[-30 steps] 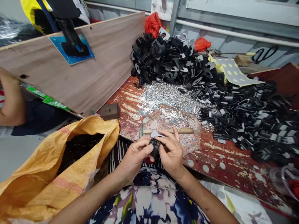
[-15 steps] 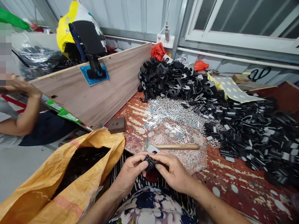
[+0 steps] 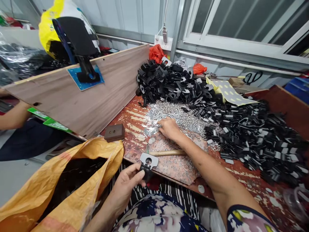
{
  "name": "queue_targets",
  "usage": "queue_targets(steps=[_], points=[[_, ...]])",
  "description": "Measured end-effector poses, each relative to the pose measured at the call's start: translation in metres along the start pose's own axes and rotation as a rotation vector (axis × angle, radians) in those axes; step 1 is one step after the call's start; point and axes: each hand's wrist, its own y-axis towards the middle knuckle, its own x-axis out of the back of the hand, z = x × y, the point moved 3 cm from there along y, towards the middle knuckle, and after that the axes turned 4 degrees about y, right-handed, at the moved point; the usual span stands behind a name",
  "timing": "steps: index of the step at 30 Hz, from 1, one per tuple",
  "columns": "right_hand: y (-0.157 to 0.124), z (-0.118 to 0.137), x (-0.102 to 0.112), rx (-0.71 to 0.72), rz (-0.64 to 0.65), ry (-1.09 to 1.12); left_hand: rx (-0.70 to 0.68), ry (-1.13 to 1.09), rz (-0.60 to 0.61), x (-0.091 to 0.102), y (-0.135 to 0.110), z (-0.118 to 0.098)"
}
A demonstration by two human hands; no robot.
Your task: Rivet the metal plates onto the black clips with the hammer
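My left hand pinches a black plastic clip between thumb and fingers at the table's front edge. The clip's flat grey face, with a round hole, points up and away from me. My right hand is stretched forward to the heap of thin metal pins. Its thumb and fingers are drawn together at the heap's near left edge; what lies between the fingertips is too small to make out. Below my right forearm lies a hammer, its handle partly covered, on a speckled stone slab.
Black clip parts are heaped behind the pins, with more at right. A brown block sits by the wooden partition. An open yellow sack stands left. Beyond the partition shows another person's arm.
My right hand has let go of the clip and moved forward to the metal pins. My left hand keeps the clip and has shifted slightly left. The view has turned a little right.
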Motion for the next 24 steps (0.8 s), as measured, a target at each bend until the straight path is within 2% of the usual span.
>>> queue_targets(steps=[2, 5, 9, 13, 15, 19, 22, 24], points=[[0.017, 0.000, -0.009, 0.004, 0.040, 0.024, -0.015, 0.015, -0.006, 0.003, 0.000, -0.002], [0.026, -0.008, -0.017, 0.000, 0.041, 0.109, -0.027, 0.032, -0.001, 0.008, 0.001, -0.005], [0.020, -0.032, -0.015, -0.050, -0.077, 0.292, -0.036, 0.041, -0.006, 0.011, 0.006, -0.009], [0.004, -0.048, -0.009, -0.133, -0.156, 0.533, -0.067, 0.073, -0.009, 0.007, 0.013, -0.013], [-0.010, -0.045, -0.006, -0.143, -0.152, 0.659, -0.102, 0.128, -0.020, 0.003, 0.017, -0.016], [-0.047, -0.022, -0.001, -0.149, -0.124, 0.946, -0.185, 0.272, -0.035, -0.006, 0.027, -0.026], [-0.073, -0.003, -0.001, -0.220, -0.054, 1.300, -0.334, 0.451, -0.057, -0.012, 0.037, -0.036], [-0.086, 0.007, -0.004, -0.265, -0.029, 1.413, -0.424, 0.559, -0.076, -0.015, 0.041, -0.041]])
